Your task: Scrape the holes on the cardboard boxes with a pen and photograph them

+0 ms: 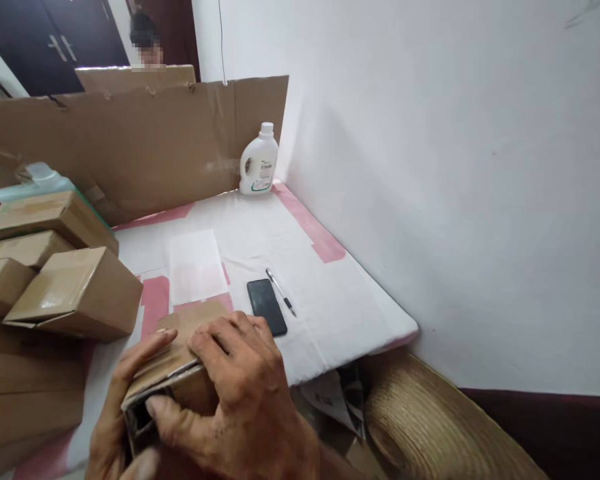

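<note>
Both hands gripped the box [180,373] at the table's [340,307] near edge, the right hand [240,393] clamped over its flaps and the left hand [115,413] cupping its side, so a slip could have knocked the phone [267,307] off.

Brown cardboard box [180,363], brown stacked cartons [75,290], brown cardboard screen [130,143]. Table cover [330,300] white with pink patches. Phone [267,307] black, detergent bottle [259,163] white with green label.
</note>
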### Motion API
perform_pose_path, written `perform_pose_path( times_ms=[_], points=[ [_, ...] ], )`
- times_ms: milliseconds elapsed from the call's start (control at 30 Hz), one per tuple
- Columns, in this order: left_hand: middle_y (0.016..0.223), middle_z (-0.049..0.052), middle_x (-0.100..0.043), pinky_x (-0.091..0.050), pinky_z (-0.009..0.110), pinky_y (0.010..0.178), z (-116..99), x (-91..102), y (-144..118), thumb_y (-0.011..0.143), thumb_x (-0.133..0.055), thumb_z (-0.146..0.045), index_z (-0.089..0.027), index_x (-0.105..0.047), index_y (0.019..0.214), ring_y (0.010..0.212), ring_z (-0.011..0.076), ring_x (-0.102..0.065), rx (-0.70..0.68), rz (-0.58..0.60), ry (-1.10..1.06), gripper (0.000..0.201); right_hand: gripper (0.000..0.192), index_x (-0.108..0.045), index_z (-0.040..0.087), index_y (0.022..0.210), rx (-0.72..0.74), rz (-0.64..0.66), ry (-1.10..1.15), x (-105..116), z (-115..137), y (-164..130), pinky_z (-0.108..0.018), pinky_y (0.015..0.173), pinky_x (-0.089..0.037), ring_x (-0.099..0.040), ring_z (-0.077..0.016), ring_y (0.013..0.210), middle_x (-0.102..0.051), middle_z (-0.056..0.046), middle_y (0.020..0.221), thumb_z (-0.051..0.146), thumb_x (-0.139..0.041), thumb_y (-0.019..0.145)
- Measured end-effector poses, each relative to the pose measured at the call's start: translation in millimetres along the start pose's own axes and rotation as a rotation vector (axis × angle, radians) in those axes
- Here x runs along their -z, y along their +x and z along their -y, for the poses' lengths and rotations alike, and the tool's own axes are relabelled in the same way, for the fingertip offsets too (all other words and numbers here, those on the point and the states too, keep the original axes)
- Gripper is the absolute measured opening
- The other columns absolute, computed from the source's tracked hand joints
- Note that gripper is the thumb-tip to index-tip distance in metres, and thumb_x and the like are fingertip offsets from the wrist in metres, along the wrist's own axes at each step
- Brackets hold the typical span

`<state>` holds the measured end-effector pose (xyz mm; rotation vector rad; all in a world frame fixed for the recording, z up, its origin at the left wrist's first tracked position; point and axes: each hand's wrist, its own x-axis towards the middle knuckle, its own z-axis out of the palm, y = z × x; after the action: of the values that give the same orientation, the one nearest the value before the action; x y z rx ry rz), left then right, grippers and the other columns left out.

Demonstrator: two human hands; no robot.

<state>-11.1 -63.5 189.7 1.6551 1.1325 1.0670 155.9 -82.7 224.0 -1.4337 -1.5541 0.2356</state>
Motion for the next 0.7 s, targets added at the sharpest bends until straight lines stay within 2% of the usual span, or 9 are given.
perform_pose_path(
  times_ms=[67, 133, 233, 300, 367, 433, 500, 567, 700],
  points=[
    [0.155, 0.006, -0.055, -0.049, 0.059, 0.114, -5, -2.8, -4, 0.076, -0.067, -0.077, -0.035, -0.048, 0.153, 0.137, 0.0463, -0.054, 0.028, 0.016, 0.009, 0.089, 0.035, -0.070, 0.024, 0.106, 0.051, -0.026, 0.116, 12, -6, 2, -0.043, 0.101, -0.050, -0.065, -0.0264, 0.107, -0.075, -0.006, 0.111, 0.055, -0.073, 0.090],
    [0.156, 0.004, -0.054, -0.047, 0.055, 0.116, -8, -2.2, -4, 0.076, -0.069, -0.074, -0.038, -0.048, 0.152, 0.139, 0.0444, -0.052, 0.037, 0.030, 0.043, 0.087, 0.034, -0.069, 0.025, 0.112, 0.019, -0.101, 0.194, 28, -24, 5, -0.040, 0.098, -0.052, -0.065, -0.0245, 0.110, -0.074, -0.005, 0.116, 0.056, -0.067, 0.096],
    [0.155, 0.003, -0.055, -0.046, 0.048, 0.116, -8, 1.8, 6, 0.083, -0.064, -0.067, -0.035, -0.052, 0.148, 0.143, 0.0403, -0.050, 0.077, 0.041, 0.099, 0.074, 0.029, -0.068, 0.024, 0.107, -0.228, -0.247, -0.013, 46, -82, 7, -0.038, 0.088, -0.052, -0.067, -0.0240, 0.099, -0.073, -0.006, 0.103, 0.051, -0.061, 0.101],
    [0.154, 0.005, -0.056, -0.046, 0.046, 0.114, -4, 3.1, 17, 0.086, -0.063, -0.065, -0.031, -0.052, 0.147, 0.142, 0.0387, -0.050, 0.099, 0.042, 0.090, 0.071, 0.021, -0.068, 0.020, 0.107, -0.454, -0.107, -0.282, 48, -132, 6, -0.037, 0.082, -0.050, -0.067, -0.0241, 0.087, -0.073, -0.007, 0.091, 0.039, -0.061, 0.100],
    [0.149, 0.007, -0.059, -0.050, 0.045, 0.108, 2, 1.5, 29, 0.086, -0.064, -0.063, -0.029, -0.053, 0.145, 0.136, 0.0380, -0.055, 0.082, 0.046, 0.048, 0.069, 0.018, -0.067, 0.019, 0.113, -0.680, 0.187, -0.499, 42, -178, 2, -0.035, 0.080, -0.048, -0.070, -0.0255, 0.093, -0.076, -0.010, 0.100, 0.027, -0.059, 0.100],
    [0.141, 0.008, -0.065, -0.056, 0.043, 0.098, 6, -2.7, 40, 0.086, -0.066, -0.059, -0.028, -0.055, 0.143, 0.128, 0.0366, -0.062, 0.024, 0.061, 0.014, 0.066, 0.017, -0.068, 0.018, 0.112, -0.768, 0.344, -0.597, 31, -208, -3, -0.034, 0.079, -0.046, -0.071, -0.0268, 0.101, -0.077, -0.013, 0.109, 0.022, -0.058, 0.099],
    [0.134, 0.008, -0.069, -0.060, 0.040, 0.090, 7, -8.1, 48, 0.086, -0.069, -0.056, -0.029, -0.056, 0.141, 0.118, 0.0344, -0.067, -0.031, 0.095, -0.012, 0.063, 0.013, -0.068, 0.018, 0.106, -0.788, 0.406, -0.620, 19, -225, -8, -0.033, 0.075, -0.044, -0.072, -0.0280, 0.101, -0.077, -0.015, 0.110, 0.021, -0.058, 0.097],
    [0.132, 0.008, -0.069, -0.060, 0.040, 0.089, 6, -13.0, 54, 0.086, -0.070, -0.056, -0.029, -0.055, 0.140, 0.113, 0.0321, -0.069, -0.040, 0.137, -0.054, 0.062, 0.012, -0.068, 0.018, 0.098, -0.794, 0.440, -0.617, 10, -233, -10, -0.033, 0.071, -0.043, -0.073, -0.0288, 0.095, -0.078, -0.016, 0.104, 0.022, -0.057, 0.096],
    [0.131, 0.010, -0.068, -0.058, 0.042, 0.094, 4, -17.5, 62, 0.086, -0.070, -0.057, -0.028, -0.051, 0.142, 0.111, 0.0307, -0.069, 0.031, 0.196, -0.170, 0.065, 0.014, -0.063, 0.021, 0.078, -0.769, 0.474, -0.572, 15, -247, -3, -0.033, 0.068, -0.045, -0.073, -0.0269, 0.082, -0.078, -0.012, 0.084, 0.023, -0.056, 0.091]
  ],
)
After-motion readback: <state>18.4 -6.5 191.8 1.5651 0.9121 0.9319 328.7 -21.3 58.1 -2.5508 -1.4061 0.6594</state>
